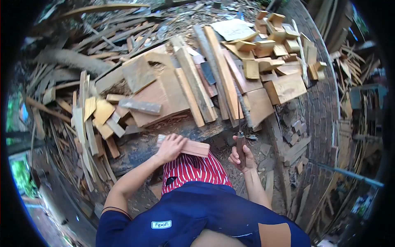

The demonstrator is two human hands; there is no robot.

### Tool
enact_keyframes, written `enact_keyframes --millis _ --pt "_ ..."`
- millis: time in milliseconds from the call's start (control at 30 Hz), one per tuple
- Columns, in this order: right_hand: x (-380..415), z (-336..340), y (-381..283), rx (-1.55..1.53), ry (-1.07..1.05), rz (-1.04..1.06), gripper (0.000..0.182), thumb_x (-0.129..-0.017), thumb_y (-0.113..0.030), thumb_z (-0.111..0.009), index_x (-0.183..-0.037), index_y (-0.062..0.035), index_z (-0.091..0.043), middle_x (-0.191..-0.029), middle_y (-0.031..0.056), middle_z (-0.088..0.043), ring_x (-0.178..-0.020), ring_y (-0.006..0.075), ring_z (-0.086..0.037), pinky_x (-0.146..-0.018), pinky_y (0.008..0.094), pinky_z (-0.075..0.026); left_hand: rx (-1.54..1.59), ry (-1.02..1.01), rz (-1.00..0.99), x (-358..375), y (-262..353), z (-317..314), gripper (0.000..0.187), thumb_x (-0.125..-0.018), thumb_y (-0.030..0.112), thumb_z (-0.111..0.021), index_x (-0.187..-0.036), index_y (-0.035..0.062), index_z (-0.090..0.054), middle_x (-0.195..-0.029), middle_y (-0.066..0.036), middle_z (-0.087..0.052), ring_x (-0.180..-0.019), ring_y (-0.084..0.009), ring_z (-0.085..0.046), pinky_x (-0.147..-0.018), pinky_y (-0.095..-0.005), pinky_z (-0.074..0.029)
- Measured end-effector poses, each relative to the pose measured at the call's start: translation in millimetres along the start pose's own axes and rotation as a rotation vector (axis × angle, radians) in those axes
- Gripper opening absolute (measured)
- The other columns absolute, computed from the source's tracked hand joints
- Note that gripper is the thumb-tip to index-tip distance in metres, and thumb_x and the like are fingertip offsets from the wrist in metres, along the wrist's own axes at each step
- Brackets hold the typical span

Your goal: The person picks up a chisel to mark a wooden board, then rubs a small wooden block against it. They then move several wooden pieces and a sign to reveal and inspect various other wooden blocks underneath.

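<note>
Across my lap, over red-and-white striped cloth [197,168], lies a short reddish wood block [196,148]. My left hand [172,147] grips its left end, fingers folded over the top. To the right, my right hand [243,159] is closed around the dark wooden handle of a hand tool [241,145], held upright. Its narrow metal shank points away from me toward the planks, and I cannot tell what kind of tip it has. The block and the tool are apart.
Ahead is a low workbench [164,133] with long planks [220,70], a flat board [152,96] and a grey wood piece [140,106]. Cut wooden blocks [265,47] are heaped at the back right. Scrap wood [98,123] piles up at left. A brick edge [323,107] curves along the right.
</note>
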State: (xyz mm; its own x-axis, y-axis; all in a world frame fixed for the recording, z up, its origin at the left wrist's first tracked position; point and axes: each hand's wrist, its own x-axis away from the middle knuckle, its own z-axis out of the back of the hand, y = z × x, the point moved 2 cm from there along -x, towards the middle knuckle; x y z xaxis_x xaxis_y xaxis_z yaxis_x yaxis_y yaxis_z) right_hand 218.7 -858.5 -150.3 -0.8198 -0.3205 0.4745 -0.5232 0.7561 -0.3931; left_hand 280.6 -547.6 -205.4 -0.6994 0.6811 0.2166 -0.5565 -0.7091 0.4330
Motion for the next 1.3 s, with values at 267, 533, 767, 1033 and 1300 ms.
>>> enact_keyframes --millis 267,533,767,1033,1300 --pt "38 31 -26 0.089 0.098 0.151 0.064 -0.086 -0.037 -0.066 -0.137 -0.0069 -0.042 -0.066 0.0056 -0.051 -0.051 0.0122 -0.047 -0.05 0.0273 -0.039 -0.386 0.056 -0.499 -192 31 50 0.048 -0.077 0.014 -0.061 -0.124 0.0135 -0.053 -0.115 -0.004 -0.055 -0.114 -0.0236 -0.05 -0.108 -0.0454 -0.032" --pt "38 35 -20 0.12 0.092 0.061 0.062 -0.086 -0.029 -0.064 -0.138 -0.0048 -0.042 -0.069 0.0066 -0.053 -0.055 0.0125 -0.05 -0.051 0.0252 -0.043 -0.47 0.048 -0.311 -251 1 51 0.041 -0.078 0.011 -0.06 -0.118 0.0155 -0.057 -0.114 -0.008 -0.057 -0.109 -0.0229 -0.053 -0.104 -0.0433 -0.032" --pt "5 15 -18 0.188 0.006 -0.081 0.059 -0.087 -0.029 -0.065 -0.136 -0.0046 -0.044 -0.071 0.0044 -0.055 -0.056 0.0096 -0.052 -0.051 0.0207 -0.043 0.096 0.065 -0.255 -141 34 48 0.03 -0.078 0.007 -0.061 -0.107 0.0094 -0.063 -0.104 -0.011 -0.062 -0.095 -0.0303 -0.06 -0.082 -0.0402 -0.05" --pt "-72 -34 -38 1.065 -0.465 -0.241 0.057 -0.084 -0.021 -0.072 -0.133 -0.001 -0.051 -0.129 0.0106 -0.058 -0.117 0.0144 -0.052 -0.101 0.0297 -0.04 -0.057 0.6 -0.565 -20 101 105 0.039 -0.076 0.014 -0.063 -0.114 0.0118 -0.065 -0.099 -0.004 -0.062 -0.09 -0.0169 -0.061 -0.079 -0.0299 -0.053" --pt "-117 -124 1 1.563 -0.943 -0.339 0.05 -0.084 -0.035 -0.07 -0.121 -0.0033 -0.06 -0.101 0.0181 -0.069 -0.092 0.0263 -0.066 -0.084 0.0352 -0.05 0.12 0.011 0.444 11 91 85 0.076 -0.071 0.01 -0.066 -0.142 0.0129 -0.038 -0.103 -0.013 -0.066 -0.088 -0.0309 -0.066 -0.074 -0.042 -0.054"
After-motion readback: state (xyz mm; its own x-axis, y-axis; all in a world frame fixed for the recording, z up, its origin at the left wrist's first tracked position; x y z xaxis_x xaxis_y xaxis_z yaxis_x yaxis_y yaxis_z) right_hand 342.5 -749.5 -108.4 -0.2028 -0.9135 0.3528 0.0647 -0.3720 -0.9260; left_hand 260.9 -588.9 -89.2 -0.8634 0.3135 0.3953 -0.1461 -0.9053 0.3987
